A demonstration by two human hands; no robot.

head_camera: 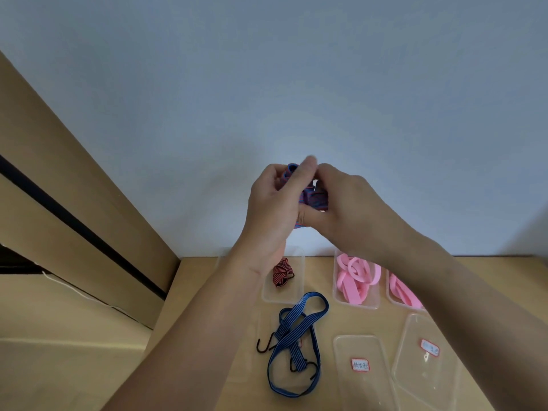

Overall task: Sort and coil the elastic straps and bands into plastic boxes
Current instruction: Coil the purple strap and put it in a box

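Note:
Both hands are raised in front of the wall, closed together on a blue-and-red striped elastic strap (315, 200) bunched into a small coil. My left hand (274, 203) grips its left side and my right hand (344, 209) pinches its right side. Below, a loose blue striped strap (296, 339) with black hooks lies on the table. Behind it, a clear plastic box (298, 296) holds a coiled red-and-black strap (281, 272). Two clear boxes to the right hold pink bands (355, 277), with more pink bands (403, 292) partly hidden by my right arm.
Two clear lids with red-bordered labels, one (360, 364) in front and one (430, 348) to its right, lie on the wooden table (207, 292). A brown cabinet panel with a dark gap rises at the left. A white cord hangs at the left. The wall stands right behind the boxes.

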